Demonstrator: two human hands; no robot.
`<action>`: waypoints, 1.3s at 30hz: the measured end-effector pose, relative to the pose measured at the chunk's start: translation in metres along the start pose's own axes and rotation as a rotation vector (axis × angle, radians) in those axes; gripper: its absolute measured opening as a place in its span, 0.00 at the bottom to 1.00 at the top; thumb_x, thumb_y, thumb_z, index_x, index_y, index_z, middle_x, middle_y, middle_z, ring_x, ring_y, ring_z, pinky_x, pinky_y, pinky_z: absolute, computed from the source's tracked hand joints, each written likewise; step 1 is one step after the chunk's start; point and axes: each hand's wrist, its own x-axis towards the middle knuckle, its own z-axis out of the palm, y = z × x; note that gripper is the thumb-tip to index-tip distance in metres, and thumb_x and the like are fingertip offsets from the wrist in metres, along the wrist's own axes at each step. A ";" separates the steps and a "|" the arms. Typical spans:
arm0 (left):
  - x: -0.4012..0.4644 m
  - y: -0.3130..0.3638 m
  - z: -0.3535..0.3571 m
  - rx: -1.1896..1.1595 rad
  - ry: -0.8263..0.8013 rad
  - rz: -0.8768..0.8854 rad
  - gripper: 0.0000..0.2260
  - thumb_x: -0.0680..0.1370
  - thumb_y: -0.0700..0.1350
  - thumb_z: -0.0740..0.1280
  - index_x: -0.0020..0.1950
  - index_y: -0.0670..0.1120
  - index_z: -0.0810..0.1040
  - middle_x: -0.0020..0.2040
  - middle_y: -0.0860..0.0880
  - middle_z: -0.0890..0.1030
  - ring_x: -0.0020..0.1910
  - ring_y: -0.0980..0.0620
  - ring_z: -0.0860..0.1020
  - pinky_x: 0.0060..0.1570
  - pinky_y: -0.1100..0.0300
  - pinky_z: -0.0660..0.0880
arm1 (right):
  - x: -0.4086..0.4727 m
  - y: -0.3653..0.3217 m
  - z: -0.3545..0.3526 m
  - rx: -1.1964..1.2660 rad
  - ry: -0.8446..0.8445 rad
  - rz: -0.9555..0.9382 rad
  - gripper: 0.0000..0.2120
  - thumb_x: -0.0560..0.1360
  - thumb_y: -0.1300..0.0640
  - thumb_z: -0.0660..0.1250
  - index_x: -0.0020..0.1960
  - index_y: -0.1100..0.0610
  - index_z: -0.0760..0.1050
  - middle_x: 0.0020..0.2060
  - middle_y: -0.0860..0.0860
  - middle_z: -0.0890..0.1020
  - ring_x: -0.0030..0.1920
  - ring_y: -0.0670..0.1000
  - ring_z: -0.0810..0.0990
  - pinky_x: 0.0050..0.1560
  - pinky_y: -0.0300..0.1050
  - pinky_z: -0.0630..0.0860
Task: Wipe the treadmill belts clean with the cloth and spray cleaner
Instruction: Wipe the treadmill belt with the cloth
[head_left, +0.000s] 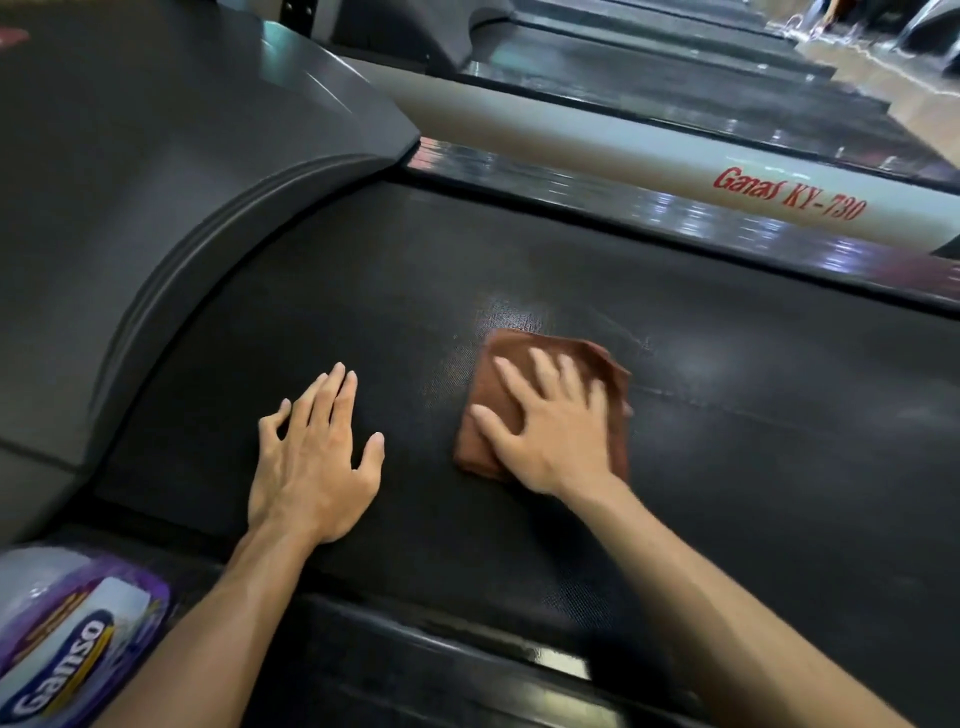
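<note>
Right hand (550, 426) spread flat on brown cloth (524, 358); left hand (311, 457) spread at its 9 o'clock on black belt (363, 260); more treadmills (649, 67) at 12.

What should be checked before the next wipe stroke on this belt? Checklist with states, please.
1. Brown cloth flat on the treadmill belt: ok.
2. Right hand pressing on the cloth with spread fingers: ok.
3. Left hand resting flat on bare belt, clear of the cloth: ok.
4. Belt wetted ahead of the cloth: ok, a damp sheen shows just beyond it.
5. Spray cleaner bottle within reach at lower left, beside the left forearm: ok.
6. Cleaner level left in the bottle: cannot tell.
</note>
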 end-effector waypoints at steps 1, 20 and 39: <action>0.000 0.000 -0.001 0.004 0.004 0.001 0.33 0.81 0.59 0.52 0.83 0.47 0.56 0.83 0.52 0.55 0.82 0.55 0.53 0.76 0.47 0.56 | -0.007 0.021 -0.001 -0.004 -0.002 0.149 0.36 0.78 0.25 0.46 0.83 0.36 0.50 0.85 0.48 0.48 0.84 0.56 0.43 0.79 0.66 0.40; 0.000 0.002 -0.005 -0.007 -0.019 -0.020 0.32 0.82 0.58 0.56 0.83 0.47 0.55 0.84 0.51 0.54 0.82 0.54 0.52 0.76 0.47 0.54 | 0.001 0.120 -0.023 -0.075 -0.109 0.059 0.43 0.71 0.20 0.37 0.83 0.34 0.46 0.85 0.46 0.46 0.84 0.53 0.43 0.80 0.65 0.41; -0.020 0.040 -0.022 -0.244 -0.089 0.173 0.30 0.82 0.51 0.66 0.82 0.51 0.60 0.82 0.52 0.59 0.81 0.55 0.52 0.81 0.49 0.46 | 0.005 0.101 -0.032 0.020 -0.091 0.214 0.41 0.78 0.27 0.48 0.85 0.45 0.47 0.84 0.60 0.47 0.82 0.67 0.40 0.79 0.67 0.34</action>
